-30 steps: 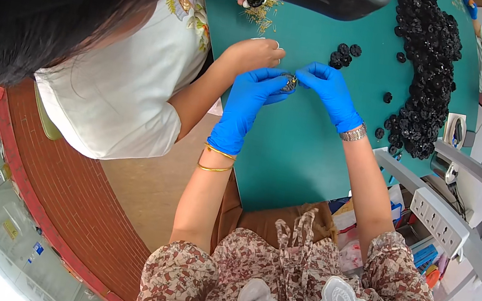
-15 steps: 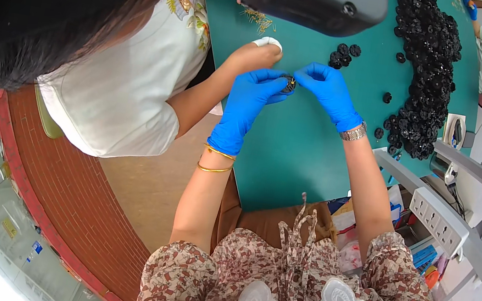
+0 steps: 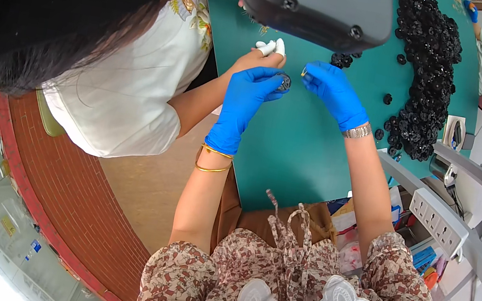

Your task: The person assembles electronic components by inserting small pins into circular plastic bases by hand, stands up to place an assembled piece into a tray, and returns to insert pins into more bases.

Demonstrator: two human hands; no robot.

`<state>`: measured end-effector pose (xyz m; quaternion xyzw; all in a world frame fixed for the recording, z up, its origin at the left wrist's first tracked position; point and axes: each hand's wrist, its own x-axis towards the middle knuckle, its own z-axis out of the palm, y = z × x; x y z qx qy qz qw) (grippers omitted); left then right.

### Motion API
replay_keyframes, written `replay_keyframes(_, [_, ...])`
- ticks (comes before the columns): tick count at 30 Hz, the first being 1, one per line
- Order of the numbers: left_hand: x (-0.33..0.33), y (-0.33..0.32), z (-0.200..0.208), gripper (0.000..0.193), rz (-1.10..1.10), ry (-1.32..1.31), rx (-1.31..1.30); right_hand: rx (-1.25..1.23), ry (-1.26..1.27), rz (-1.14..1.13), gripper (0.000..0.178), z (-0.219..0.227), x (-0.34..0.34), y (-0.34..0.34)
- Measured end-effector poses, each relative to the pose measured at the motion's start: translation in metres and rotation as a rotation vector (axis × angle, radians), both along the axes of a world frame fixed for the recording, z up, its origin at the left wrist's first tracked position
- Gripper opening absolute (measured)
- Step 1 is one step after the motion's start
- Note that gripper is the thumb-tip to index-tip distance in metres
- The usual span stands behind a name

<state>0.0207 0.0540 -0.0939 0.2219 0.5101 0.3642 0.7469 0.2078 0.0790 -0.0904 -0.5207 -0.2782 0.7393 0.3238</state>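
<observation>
Both my hands wear blue gloves over a teal table (image 3: 310, 156). My left hand (image 3: 254, 92) pinches a small round black part (image 3: 284, 82) between thumb and fingers. My right hand (image 3: 331, 89) is a short way to the right of it, fingertips pinched on a tiny pale piece (image 3: 304, 71). A co-worker in a white shirt (image 3: 130, 87) leans in from the left; that person's hand (image 3: 263, 55), with white finger covers, rests on the table just behind my left hand.
A long heap of several black round parts (image 3: 430, 67) runs along the table's right side, with a few loose ones (image 3: 340, 59) nearer. A dark device (image 3: 316, 4) hangs overhead. A white power strip (image 3: 439, 222) sits on the grey rail at right.
My two hands, joined over the black part before, have drawn slightly apart. The co-worker's hand has moved nearer to my left hand. The dark device overhead fills more of the top.
</observation>
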Motion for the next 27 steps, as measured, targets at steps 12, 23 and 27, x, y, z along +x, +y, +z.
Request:
replay_keyframes(12, [-0.005, 0.000, 0.009, 0.029, 0.014, -0.147, -0.055, 0.098, -0.217, 0.152, 0.021, -0.003, -0.003, 0.012])
replay_keyframes(23, [-0.004, -0.001, 0.002, 0.024, -0.004, -0.163, -0.080, 0.100, -0.293, 0.247, 0.021, -0.002, -0.006, 0.006])
replay_keyframes(27, [-0.002, -0.005, 0.004, 0.024, 0.058, -0.153, -0.108, 0.094, -0.277, 0.215, 0.022, -0.003, -0.006, 0.004])
